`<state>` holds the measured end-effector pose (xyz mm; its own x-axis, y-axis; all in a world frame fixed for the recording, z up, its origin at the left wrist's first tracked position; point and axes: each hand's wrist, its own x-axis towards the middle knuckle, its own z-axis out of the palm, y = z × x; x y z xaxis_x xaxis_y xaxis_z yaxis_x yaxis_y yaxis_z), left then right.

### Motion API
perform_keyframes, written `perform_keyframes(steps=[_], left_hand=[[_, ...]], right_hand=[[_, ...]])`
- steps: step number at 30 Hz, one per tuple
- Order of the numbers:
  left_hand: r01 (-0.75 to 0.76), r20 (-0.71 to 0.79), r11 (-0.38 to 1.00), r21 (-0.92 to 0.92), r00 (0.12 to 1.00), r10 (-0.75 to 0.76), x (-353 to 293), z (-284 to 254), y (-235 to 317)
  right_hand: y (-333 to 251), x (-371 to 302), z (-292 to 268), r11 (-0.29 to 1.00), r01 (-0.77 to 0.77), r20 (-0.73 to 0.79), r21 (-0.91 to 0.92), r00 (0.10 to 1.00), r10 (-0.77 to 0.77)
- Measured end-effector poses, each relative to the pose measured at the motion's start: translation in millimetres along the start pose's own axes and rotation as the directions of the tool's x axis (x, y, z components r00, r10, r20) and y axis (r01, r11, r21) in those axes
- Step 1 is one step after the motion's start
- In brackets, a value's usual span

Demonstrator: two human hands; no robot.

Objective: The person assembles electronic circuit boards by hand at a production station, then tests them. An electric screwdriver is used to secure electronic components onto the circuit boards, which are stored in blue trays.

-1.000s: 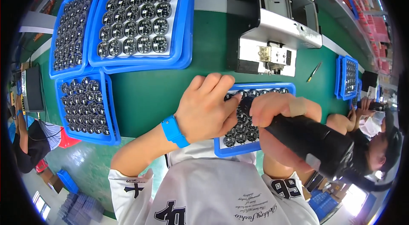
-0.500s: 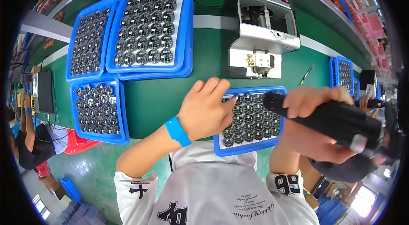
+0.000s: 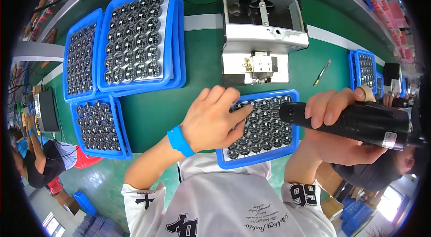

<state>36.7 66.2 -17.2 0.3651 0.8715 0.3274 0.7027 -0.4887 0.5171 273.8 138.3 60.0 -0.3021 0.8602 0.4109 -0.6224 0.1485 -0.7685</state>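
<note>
My right hand (image 3: 334, 125) is wrapped round a black cylindrical power tool, perhaps an electric screwdriver (image 3: 359, 122). The tool lies almost level, its narrower end pointing left over the right part of a blue tray (image 3: 251, 161). Several round, black, glossy parts (image 3: 266, 125) sit in rows on the tray's white liner. My left hand (image 3: 211, 118), with a blue band at the wrist, hovers at the tray's left edge. Its index finger reaches over the parts, the thumb is held apart below, and nothing shows between them. Whether the fingertip touches a part, I cannot tell.
A silver and black machine (image 3: 265, 30) stands beyond the tray, with a pen (image 3: 322, 73) to its right. Stacked blue trays (image 3: 173, 35) of similar parts fill the left, with a smaller tray (image 3: 123, 133) nearer. Other people work at both sides.
The view has shifted slightly. My right hand has brought the tool to a more level pose, and it looks sharper now. My left index finger reaches farther over the parts.
</note>
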Motion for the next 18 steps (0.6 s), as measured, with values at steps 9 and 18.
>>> perform_keyframes(steps=[9,18], left_hand=[[0.030,0.008,0.996,0.081,0.999,-0.031,2.8,5.0,6.9],[0.057,-0.024,0.996,0.065,0.998,-0.055,-1.8,15.2,2.6]], right_hand=[[0.2,14.4,5.4,0.998,-0.005,0.088,-0.056,0.996,0.010],[-0.5,42.9,15.9,0.988,0.021,0.223,-0.151,0.975,0.013]])
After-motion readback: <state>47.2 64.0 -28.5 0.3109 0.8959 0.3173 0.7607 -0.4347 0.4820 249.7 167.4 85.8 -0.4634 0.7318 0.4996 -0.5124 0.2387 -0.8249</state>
